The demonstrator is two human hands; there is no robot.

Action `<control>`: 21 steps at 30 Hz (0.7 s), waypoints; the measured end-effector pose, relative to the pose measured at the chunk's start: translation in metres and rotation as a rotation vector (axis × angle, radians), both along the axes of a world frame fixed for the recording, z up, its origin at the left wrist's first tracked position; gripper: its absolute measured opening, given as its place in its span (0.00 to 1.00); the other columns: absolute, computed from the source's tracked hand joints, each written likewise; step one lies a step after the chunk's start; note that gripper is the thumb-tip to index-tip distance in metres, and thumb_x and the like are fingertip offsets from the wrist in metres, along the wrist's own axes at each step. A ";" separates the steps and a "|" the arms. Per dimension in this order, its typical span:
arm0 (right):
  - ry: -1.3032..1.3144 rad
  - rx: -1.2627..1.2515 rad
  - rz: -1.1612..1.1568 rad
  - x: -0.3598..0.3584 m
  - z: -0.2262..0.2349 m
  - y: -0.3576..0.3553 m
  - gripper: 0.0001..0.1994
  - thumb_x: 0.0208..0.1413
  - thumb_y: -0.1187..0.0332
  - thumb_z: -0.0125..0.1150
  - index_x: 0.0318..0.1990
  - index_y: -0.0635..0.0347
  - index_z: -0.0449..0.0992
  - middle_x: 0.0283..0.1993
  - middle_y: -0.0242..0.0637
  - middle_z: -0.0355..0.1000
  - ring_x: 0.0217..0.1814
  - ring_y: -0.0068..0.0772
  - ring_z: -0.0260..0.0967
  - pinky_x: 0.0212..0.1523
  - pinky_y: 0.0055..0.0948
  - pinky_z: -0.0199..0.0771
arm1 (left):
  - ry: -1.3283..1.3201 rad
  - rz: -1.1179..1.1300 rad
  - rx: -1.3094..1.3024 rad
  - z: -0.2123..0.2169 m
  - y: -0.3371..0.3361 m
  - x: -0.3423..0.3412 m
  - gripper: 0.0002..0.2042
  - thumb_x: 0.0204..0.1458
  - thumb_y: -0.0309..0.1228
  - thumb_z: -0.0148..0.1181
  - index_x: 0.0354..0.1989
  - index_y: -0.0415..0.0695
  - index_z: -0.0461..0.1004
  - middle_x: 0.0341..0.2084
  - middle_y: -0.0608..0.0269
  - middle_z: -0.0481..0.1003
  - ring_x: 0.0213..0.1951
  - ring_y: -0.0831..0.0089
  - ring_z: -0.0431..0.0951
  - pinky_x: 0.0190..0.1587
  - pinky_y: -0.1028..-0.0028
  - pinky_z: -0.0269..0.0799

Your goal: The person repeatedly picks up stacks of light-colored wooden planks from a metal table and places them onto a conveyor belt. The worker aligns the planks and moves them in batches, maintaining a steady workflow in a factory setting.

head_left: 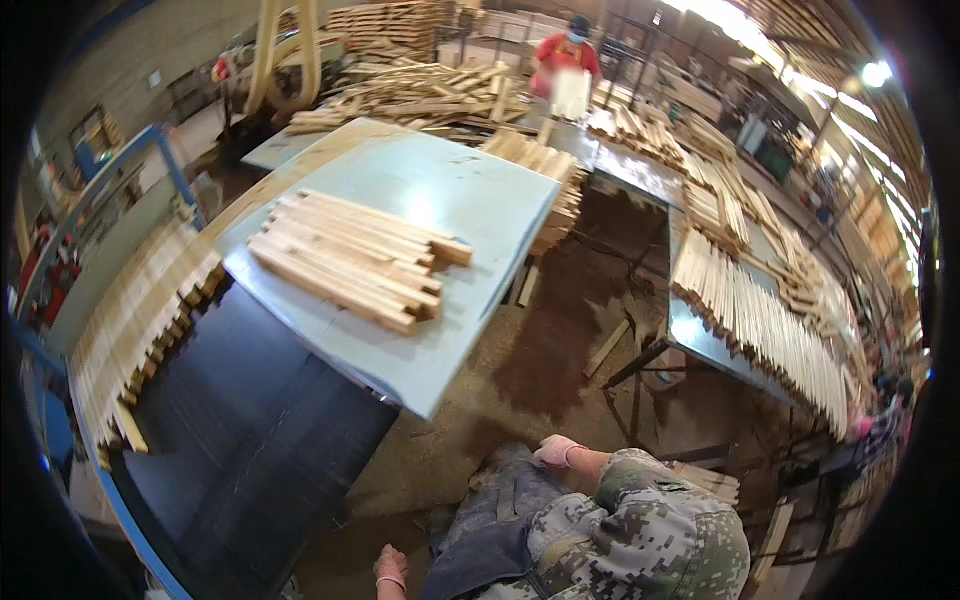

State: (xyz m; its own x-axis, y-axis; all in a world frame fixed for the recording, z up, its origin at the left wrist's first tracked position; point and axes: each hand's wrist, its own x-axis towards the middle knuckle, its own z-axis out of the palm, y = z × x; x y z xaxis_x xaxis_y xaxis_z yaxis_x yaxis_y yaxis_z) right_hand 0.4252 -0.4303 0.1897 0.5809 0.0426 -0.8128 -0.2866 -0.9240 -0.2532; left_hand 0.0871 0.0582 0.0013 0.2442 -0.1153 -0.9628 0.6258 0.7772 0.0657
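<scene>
Left hand [391,566] and right hand [556,451] apart, finger closure unclear — loose wood strips [340,258] could slide off the bench [480,205] if knocked.

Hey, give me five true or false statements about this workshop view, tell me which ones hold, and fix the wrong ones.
1. The sticks on the pale blue board lie side by side. True.
2. The left hand grips a stick. False: the left hand holds no stick; it is low in the picture, away from the board.
3. The black belt is to the right of both hands. False: the belt is to their left.
4. The right hand is beside the dark apron. True.
5. The co-worker at the back wears a green top. False: the top is red.
</scene>
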 end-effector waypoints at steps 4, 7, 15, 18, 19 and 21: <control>-0.027 0.164 0.037 -0.044 -0.059 -0.086 0.13 0.57 0.59 0.65 0.42 0.58 0.83 0.44 0.41 0.80 0.51 0.46 0.78 0.51 0.43 0.79 | 0.061 -0.317 0.325 0.027 0.000 0.065 0.22 0.71 0.49 0.50 0.25 0.51 0.64 0.17 0.63 0.58 0.19 0.62 0.60 0.26 0.58 0.56; -0.197 0.198 0.074 -0.083 -0.103 -0.162 0.09 0.59 0.63 0.63 0.41 0.57 0.83 0.41 0.37 0.80 0.46 0.40 0.79 0.46 0.41 0.79 | 0.231 -0.397 0.310 0.026 -0.064 0.118 0.19 0.68 0.46 0.55 0.23 0.53 0.66 0.14 0.66 0.55 0.16 0.67 0.55 0.24 0.62 0.49; 0.016 0.202 -0.554 -0.105 -0.076 -0.264 0.13 0.58 0.58 0.66 0.37 0.61 0.82 0.35 0.38 0.79 0.33 0.34 0.75 0.36 0.39 0.77 | -0.114 -1.156 1.428 0.022 -0.255 0.183 0.25 0.63 0.50 0.55 0.34 0.34 0.79 0.36 0.45 0.84 0.39 0.48 0.79 0.46 0.50 0.71; -0.008 0.191 -0.686 -0.118 -0.097 -0.311 0.19 0.60 0.55 0.65 0.49 0.61 0.83 0.45 0.42 0.82 0.43 0.38 0.80 0.46 0.40 0.80 | -0.169 -1.499 1.157 0.030 -0.278 0.277 0.25 0.63 0.45 0.53 0.47 0.30 0.82 0.48 0.43 0.85 0.51 0.51 0.81 0.57 0.56 0.71; -0.028 0.177 -0.711 -0.116 -0.096 -0.320 0.22 0.61 0.55 0.65 0.55 0.61 0.83 0.49 0.43 0.83 0.48 0.40 0.81 0.50 0.40 0.80 | -0.257 -1.325 1.087 0.055 -0.291 0.299 0.26 0.64 0.45 0.53 0.52 0.30 0.81 0.51 0.45 0.84 0.52 0.51 0.81 0.59 0.57 0.71; -0.041 0.196 -0.858 -0.114 -0.080 -0.328 0.32 0.60 0.51 0.64 0.67 0.62 0.78 0.69 0.51 0.76 0.73 0.52 0.71 0.71 0.41 0.70 | -0.305 -1.047 0.977 0.085 -0.307 0.330 0.28 0.65 0.49 0.56 0.57 0.33 0.81 0.57 0.47 0.82 0.55 0.50 0.80 0.61 0.57 0.71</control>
